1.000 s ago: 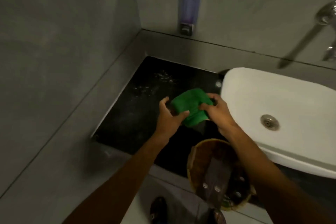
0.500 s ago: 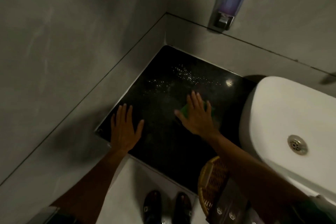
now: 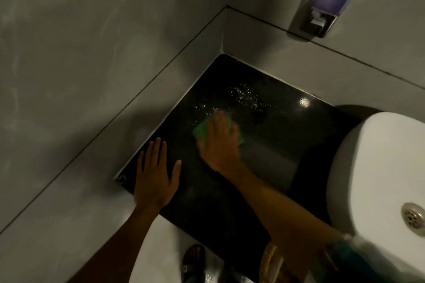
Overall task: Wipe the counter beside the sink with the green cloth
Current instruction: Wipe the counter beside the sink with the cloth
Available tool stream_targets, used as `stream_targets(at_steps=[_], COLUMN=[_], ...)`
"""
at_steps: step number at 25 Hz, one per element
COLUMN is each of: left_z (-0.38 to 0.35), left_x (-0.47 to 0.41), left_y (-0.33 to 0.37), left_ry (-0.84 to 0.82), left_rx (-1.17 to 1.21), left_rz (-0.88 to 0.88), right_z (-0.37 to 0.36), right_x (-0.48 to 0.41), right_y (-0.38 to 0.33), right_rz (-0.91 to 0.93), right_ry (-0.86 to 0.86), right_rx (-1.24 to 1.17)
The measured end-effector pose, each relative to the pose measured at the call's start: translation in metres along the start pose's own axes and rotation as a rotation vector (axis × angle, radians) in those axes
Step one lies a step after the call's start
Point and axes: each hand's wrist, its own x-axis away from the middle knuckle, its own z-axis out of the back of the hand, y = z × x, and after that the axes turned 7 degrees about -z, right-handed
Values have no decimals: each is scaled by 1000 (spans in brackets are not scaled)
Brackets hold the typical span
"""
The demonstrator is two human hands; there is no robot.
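Observation:
The green cloth [image 3: 199,130] lies flat on the black counter [image 3: 271,145], mostly hidden under my right hand [image 3: 218,142], which presses down on it with fingers spread; the hand is motion-blurred. Green edges show at the hand's left and right sides. My left hand [image 3: 155,174] rests flat and open on the counter's near left corner, apart from the cloth. Water droplets [image 3: 243,96] glint on the counter just beyond the cloth. The white sink [image 3: 377,167] stands to the right of the counter.
Grey walls [image 3: 92,53] close the counter on the left and back. A soap dispenser [image 3: 326,2] hangs on the back wall. A woven basket [image 3: 273,264] sits below the counter's front edge, and a sandalled foot [image 3: 193,262] stands on the floor.
The cloth went from being held in both hands to lying on the counter under my right hand, which has since slid it left and farther back. My left hand stays flat on the counter.

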Motion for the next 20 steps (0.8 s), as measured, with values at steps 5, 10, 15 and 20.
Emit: stream_targets(at_steps=[5, 10, 15, 20], left_z=[5, 4, 1, 4], left_x=[-2, -1, -3, -1], left_y=[3, 1, -1, 3], left_ry=[42, 42, 36, 24], left_rx=[18, 17, -3, -56], left_rz=[6, 0, 8, 10], right_z=[8, 59, 37, -7], right_x=[54, -20, -81, 10], right_y=[60, 148, 61, 19], right_rz=[118, -511, -213, 355], right_ry=[45, 158, 86, 12], right_rx=[113, -50, -17, 119])
